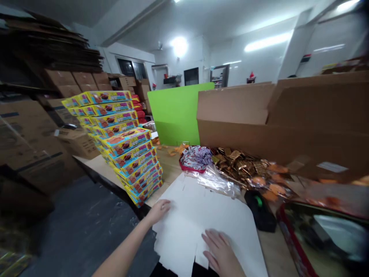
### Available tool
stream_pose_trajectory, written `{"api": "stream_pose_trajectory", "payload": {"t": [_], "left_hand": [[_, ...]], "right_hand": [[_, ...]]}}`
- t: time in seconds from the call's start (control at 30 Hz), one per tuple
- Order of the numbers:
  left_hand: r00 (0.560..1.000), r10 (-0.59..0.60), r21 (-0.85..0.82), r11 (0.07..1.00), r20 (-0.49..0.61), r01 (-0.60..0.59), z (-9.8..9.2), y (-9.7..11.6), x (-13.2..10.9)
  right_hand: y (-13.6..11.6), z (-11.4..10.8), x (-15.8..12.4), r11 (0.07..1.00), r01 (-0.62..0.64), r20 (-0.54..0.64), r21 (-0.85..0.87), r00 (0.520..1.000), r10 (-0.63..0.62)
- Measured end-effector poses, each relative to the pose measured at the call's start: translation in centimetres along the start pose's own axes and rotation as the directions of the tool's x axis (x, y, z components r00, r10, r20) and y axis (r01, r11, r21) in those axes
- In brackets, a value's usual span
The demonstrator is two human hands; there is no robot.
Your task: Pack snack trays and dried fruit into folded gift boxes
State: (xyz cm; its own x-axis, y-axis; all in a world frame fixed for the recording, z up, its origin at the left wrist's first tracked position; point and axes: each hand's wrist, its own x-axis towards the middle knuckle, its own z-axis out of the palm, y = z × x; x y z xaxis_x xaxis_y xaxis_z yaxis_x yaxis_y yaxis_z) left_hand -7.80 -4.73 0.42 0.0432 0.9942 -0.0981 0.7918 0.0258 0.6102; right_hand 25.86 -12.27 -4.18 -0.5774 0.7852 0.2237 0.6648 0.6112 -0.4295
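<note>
A flat white cardboard sheet [198, 207] with a notched near edge lies across the table in front of me. At its left edge, my left hand [159, 211] is closed, with curled fingers against the cardboard; the underside of the grip is hidden. My right hand [220, 249] rests open on the near right part of the sheet, its fingers spread. Just beyond the sheet lie clear plastic bags [220, 182]. A black object with a green part [260, 211] sits by its right edge.
Stacked yellow-and-blue boxes [127, 150] stand at left. A tray of small white-purple packets [196, 157] and a heap of golden-brown wrapped packets [245, 165] lie behind the sheet. A large brown carton [236, 132], a green board [175, 111] and a red-rimmed container [296, 246] surround the table.
</note>
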Motion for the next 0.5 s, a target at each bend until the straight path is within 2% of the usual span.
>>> {"api": "stream_pose_trajectory", "payload": {"t": [0.13,0.23,0.3,0.37,0.43,0.5], "left_hand": [[0.999,-0.009,-0.090,0.996,0.040,0.013,-1.2,-1.0,0.9],[0.995,-0.023,-0.166,0.985,0.092,0.038,-1.6,-1.8,0.8],[0.991,-0.061,-0.224,0.971,0.123,0.088,-2.2,-2.3,0.2],[0.972,-0.119,-0.291,0.941,0.200,0.175,-3.2,-2.6,-0.5],[0.927,-0.143,-0.370,0.887,0.347,0.275,-4.3,-2.5,-1.2],[0.865,-0.100,-0.460,0.814,0.491,0.354,-5.0,-2.1,-1.8]], "right_hand": [[-2.9,2.0,0.4,0.996,-0.087,0.012,-0.030,0.996,0.088],[-4.9,1.7,1.5,0.988,-0.150,-0.054,-0.021,0.987,0.148],[-6.3,-0.2,2.2,0.976,-0.216,-0.109,0.000,0.971,0.214],[-7.8,-3.0,2.9,0.976,-0.217,-0.200,0.010,0.956,0.214],[-9.7,-5.8,3.2,0.993,-0.121,-0.327,0.000,0.938,0.115],[-11.6,-7.4,2.7,0.999,-0.012,-0.420,-0.031,0.907,-0.002]]}}
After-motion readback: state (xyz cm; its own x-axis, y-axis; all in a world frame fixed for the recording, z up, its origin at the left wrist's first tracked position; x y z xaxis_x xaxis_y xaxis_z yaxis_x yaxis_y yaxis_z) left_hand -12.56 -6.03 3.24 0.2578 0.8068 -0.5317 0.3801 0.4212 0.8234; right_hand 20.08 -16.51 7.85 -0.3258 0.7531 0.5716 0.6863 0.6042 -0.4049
